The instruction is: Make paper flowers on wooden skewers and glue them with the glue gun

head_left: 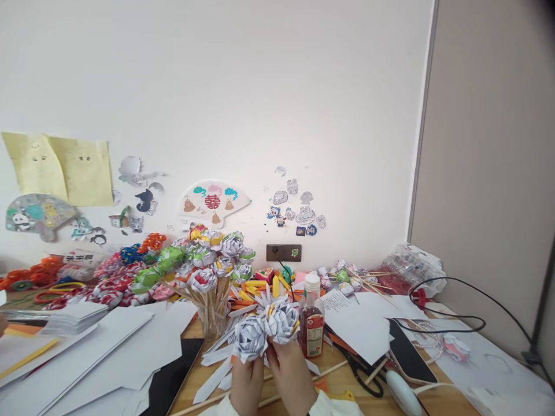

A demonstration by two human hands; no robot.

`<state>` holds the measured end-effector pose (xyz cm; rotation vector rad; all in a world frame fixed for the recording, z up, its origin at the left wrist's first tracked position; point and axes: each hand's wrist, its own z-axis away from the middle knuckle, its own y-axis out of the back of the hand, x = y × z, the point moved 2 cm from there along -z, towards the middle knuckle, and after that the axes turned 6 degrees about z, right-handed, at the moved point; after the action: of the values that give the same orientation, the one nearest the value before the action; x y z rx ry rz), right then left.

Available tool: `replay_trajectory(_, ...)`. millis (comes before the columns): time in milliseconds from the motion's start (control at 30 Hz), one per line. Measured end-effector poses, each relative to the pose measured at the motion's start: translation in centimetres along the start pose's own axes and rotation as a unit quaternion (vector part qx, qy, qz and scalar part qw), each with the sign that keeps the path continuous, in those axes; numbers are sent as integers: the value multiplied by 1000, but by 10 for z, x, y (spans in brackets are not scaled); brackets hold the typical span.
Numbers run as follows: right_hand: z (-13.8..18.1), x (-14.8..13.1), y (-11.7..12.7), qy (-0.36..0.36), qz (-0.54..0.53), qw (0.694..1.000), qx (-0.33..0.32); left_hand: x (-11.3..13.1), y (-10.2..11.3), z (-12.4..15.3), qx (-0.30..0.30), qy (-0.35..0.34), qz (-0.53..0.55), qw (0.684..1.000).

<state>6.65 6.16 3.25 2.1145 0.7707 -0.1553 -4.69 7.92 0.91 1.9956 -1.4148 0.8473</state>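
Note:
Two paper flowers folded from printed white paper are held up side by side above the wooden table. The lower one, a paper flower point(250, 338), is in my left hand point(247, 382), whose fingers are closed just under the bloom. The other paper flower point(282, 320), with a touch of yellow, rises from my right hand point(291, 375), closed beneath it. The blooms touch or nearly touch. Wooden sticks point(271, 398) run by my wrists; whether they belong to these flowers I cannot tell. Folded white paper strips point(214, 381) lie to the left of my hands.
Behind my hands stands a clear container point(212, 320) of paper flowers on sticks. A sauce bottle point(311, 318) is close on the right, near black scissors point(368, 375), a phone point(411, 352) and a computer mouse point(402, 393). Paper sheets point(108, 352) cover the left side.

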Motion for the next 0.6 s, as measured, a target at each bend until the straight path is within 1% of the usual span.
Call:
replay_trajectory(200,0,5,-2,0,-40,999,14,4,-4,-3,-32,8,18,999)
replay_trajectory(433,-4,4,5,9,-95,995,2,6,-4,-6,-57,8,26,998)
replay_trajectory(600,-8,4,11,31,-143,989,-25,11,-4,-6,-61,19,43,997)
